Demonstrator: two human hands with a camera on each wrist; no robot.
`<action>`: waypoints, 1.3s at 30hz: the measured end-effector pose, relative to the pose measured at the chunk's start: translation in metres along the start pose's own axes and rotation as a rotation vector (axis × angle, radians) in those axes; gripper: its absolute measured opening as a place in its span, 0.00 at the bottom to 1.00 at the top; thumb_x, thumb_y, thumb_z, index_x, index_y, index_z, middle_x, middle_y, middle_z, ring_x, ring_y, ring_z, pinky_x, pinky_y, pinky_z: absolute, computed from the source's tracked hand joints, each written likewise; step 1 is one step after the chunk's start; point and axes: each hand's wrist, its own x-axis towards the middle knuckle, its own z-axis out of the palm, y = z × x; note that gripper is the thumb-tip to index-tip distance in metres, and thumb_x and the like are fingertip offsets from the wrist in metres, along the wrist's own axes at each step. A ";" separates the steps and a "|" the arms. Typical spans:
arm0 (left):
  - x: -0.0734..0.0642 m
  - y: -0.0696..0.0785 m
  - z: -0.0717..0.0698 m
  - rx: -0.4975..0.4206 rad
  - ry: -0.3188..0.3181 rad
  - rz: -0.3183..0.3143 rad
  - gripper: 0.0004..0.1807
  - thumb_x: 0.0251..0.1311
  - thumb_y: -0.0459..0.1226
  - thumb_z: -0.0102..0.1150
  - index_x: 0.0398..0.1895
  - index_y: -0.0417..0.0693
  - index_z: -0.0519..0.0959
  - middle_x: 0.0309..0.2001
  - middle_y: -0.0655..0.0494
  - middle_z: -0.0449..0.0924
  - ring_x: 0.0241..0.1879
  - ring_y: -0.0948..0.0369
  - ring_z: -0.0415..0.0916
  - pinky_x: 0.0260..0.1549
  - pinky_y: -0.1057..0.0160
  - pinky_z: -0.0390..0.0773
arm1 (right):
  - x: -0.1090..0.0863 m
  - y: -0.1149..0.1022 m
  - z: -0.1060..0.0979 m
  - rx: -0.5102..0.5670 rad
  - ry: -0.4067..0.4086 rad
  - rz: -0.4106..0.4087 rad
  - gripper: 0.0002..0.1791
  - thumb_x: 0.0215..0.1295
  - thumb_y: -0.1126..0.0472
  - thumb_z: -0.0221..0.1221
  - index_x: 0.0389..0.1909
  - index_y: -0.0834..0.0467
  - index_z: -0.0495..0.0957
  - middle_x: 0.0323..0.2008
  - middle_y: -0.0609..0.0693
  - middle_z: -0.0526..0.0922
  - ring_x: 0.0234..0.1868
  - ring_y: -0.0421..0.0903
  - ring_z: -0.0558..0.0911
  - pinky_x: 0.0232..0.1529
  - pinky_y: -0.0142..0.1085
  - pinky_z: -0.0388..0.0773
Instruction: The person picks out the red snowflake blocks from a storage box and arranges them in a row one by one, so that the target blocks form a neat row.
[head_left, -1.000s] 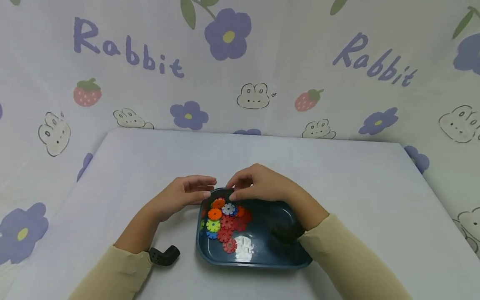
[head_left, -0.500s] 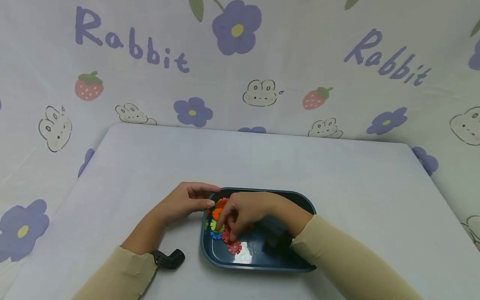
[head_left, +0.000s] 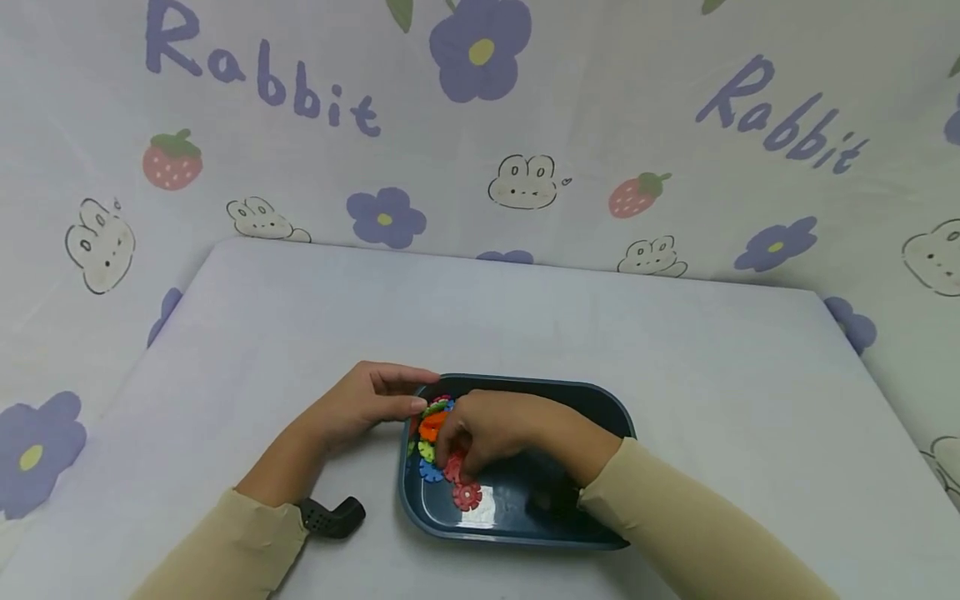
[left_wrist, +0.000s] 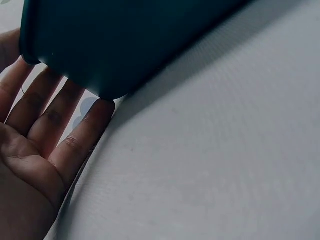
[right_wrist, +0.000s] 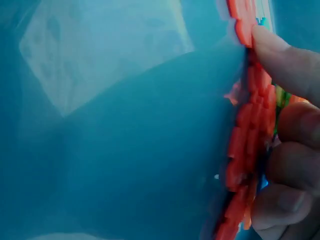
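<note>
A dark blue tray (head_left: 525, 533) holds several notched plastic snowflake discs along its left side. Its upper left corner is touched by my left hand (head_left: 367, 400), thumb at the rim. In the left wrist view, the fingers (left_wrist: 75, 145) are nearly straight, tips against the tray's outer wall. Reaching into the tray, my right hand (head_left: 495, 429) has curled fingers among the discs. Its thumb (right_wrist: 280, 60) meets a red disc (right_wrist: 243, 25) in the right wrist view; I cannot tell whether it pinches one. Beside those fingers lie an orange disc (head_left: 431, 428) and a blue disc (head_left: 431, 472).
The tray stands on a white-covered table (head_left: 360, 292). A black device (head_left: 333, 518) sits at the left sleeve's cuff. Behind the table hangs a cloth (head_left: 585, 108) printed with rabbits, flowers and strawberries.
My right hand has come down from the tray's back rim into the discs, shifting some of them. A green disc now shows near the left thumb, which has settled at the tray's corner.
</note>
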 end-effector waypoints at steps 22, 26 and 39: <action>0.002 0.000 0.000 -0.068 -0.003 -0.025 0.24 0.59 0.40 0.67 0.60 0.46 0.79 0.57 0.50 0.81 0.54 0.57 0.80 0.51 0.59 0.80 | -0.005 0.011 -0.004 0.414 0.003 -0.061 0.06 0.60 0.60 0.67 0.37 0.50 0.81 0.27 0.46 0.83 0.24 0.43 0.82 0.29 0.37 0.83; 0.001 0.000 -0.003 -0.067 0.001 -0.025 0.24 0.59 0.40 0.67 0.59 0.45 0.79 0.57 0.49 0.81 0.54 0.56 0.80 0.52 0.58 0.80 | -0.003 0.009 -0.006 0.449 -0.004 -0.048 0.12 0.60 0.64 0.67 0.45 0.52 0.84 0.29 0.49 0.86 0.27 0.46 0.86 0.34 0.39 0.85; 0.000 -0.001 -0.004 -0.054 -0.028 0.001 0.23 0.61 0.39 0.65 0.60 0.46 0.79 0.56 0.50 0.82 0.54 0.56 0.80 0.51 0.59 0.81 | -0.015 -0.005 -0.024 0.356 0.095 -0.042 0.19 0.56 0.62 0.71 0.50 0.50 0.85 0.36 0.42 0.86 0.32 0.41 0.85 0.39 0.34 0.84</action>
